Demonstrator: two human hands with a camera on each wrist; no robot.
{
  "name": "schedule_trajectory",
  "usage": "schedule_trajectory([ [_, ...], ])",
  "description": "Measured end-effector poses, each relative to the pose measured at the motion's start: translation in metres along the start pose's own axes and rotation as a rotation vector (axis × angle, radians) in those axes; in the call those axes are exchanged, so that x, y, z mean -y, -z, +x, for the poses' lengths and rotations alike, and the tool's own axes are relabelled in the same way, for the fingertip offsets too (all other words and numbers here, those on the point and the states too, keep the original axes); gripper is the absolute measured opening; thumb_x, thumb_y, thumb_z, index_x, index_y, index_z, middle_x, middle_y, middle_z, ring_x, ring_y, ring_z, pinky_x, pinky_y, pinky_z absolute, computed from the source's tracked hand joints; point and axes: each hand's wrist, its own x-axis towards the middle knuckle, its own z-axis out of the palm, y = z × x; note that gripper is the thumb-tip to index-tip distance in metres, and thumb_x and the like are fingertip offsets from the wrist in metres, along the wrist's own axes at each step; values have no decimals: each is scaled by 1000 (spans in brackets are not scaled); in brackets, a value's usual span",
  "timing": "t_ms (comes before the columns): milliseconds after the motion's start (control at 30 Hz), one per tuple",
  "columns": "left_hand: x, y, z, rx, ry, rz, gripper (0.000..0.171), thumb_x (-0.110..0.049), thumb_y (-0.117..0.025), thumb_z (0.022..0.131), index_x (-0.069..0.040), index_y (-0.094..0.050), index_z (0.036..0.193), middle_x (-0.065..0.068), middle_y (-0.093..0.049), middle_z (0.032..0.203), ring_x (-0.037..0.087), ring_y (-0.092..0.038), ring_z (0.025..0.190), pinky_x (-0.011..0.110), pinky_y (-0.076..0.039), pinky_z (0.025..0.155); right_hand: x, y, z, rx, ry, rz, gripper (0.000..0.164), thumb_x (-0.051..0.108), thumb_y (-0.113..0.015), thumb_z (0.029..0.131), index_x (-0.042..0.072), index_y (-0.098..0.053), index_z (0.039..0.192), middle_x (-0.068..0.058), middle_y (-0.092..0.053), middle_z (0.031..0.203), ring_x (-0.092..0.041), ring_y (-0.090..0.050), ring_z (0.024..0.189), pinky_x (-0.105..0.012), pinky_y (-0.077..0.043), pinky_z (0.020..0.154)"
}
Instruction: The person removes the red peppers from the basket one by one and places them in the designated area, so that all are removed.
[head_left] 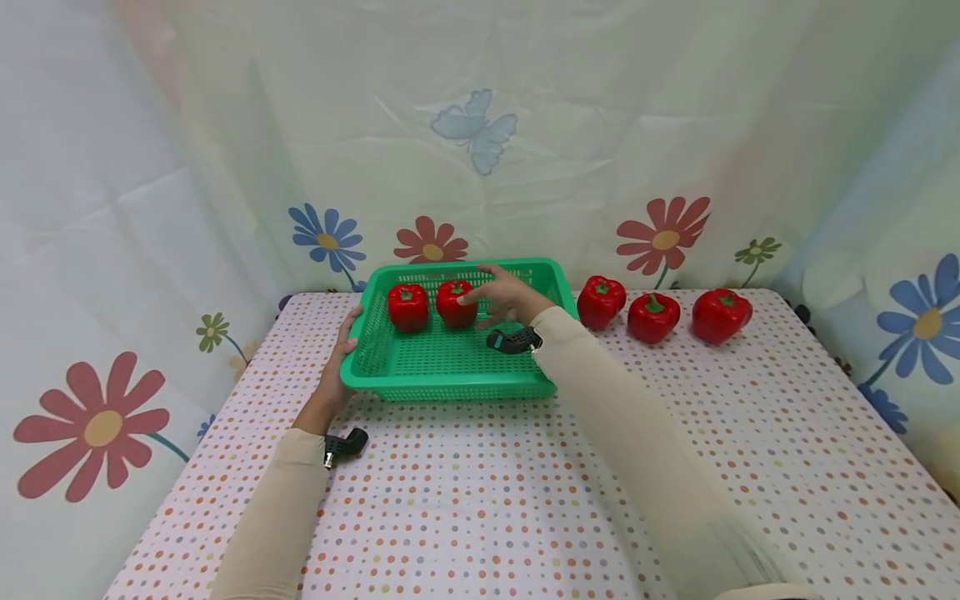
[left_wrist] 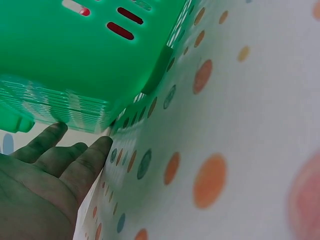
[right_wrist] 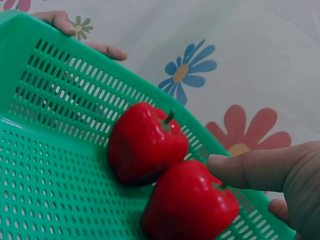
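Note:
A green plastic basket (head_left: 457, 381) with slotted walls stands on the table. Inside, toward its back left, are two red bell peppers with green stems: the left pepper (head_left: 408, 310) and the right pepper (head_left: 452, 312). My right hand (head_left: 512, 297) hovers over the basket with fingers spread, just right of the second pepper. In the right wrist view, the thumb (right_wrist: 250, 167) is beside that pepper, and no grip on it shows. Along the basket's left side lies my left hand (head_left: 337, 362), its fingers extended at the rim and outer wall.
To the right of the basket sit three more red peppers: a near one (head_left: 601, 302), a middle one (head_left: 653, 317) and a far one (head_left: 721, 316). A dotted cloth (head_left: 450, 500) covers the table. Flower-printed curtains (head_left: 525, 225) hang behind and at both sides.

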Motion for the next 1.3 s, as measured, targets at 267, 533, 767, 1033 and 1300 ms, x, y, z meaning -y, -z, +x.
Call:
schedule_trajectory([
  [267,0,-1,1,-3,7,11,56,-34,-19,103,-35,-3,158,4,-4,164,41,-25,143,31,-44,98,-8,-7,9,10,-18,43,87,7,-70,88,26,-21,157,-10,-12,164,-49,-18,146,-62,-44,99],
  [533,-1,-5,2,22,-4,-1,57,-32,-18,103,-33,-2,158,5,-2,165,42,-22,145,48,-35,108,-13,-13,16,-7,-4,-58,86,9,-72,87,23,-22,157,-14,-24,159,-41,-31,143,-61,-48,93],
  [767,-3,-3,3,12,8,13,56,-34,-19,103,-37,-5,157,5,-5,164,43,-27,142,46,-39,105,-14,-14,17,-50,-10,-107,82,9,-73,86,21,-28,153,-14,-30,155,-37,-36,139,-60,-49,92],
  [1033,-3,-1,2,14,23,8,56,-35,-18,103,-37,-4,157,4,-4,164,41,-25,143,38,-42,102,-13,-16,18,-62,-2,-175,80,10,-75,84,17,-28,149,-16,-31,152,-39,-41,136,-59,-49,94],
  [1300,-3,0,1,6,29,1,56,-33,-18,103,-37,-4,157,3,-4,164,42,-25,143,35,-43,100,-15,-25,18,-54,34,-240,84,11,-76,85,12,-24,150,-18,-33,150,-39,-42,134,-55,-49,96],
])
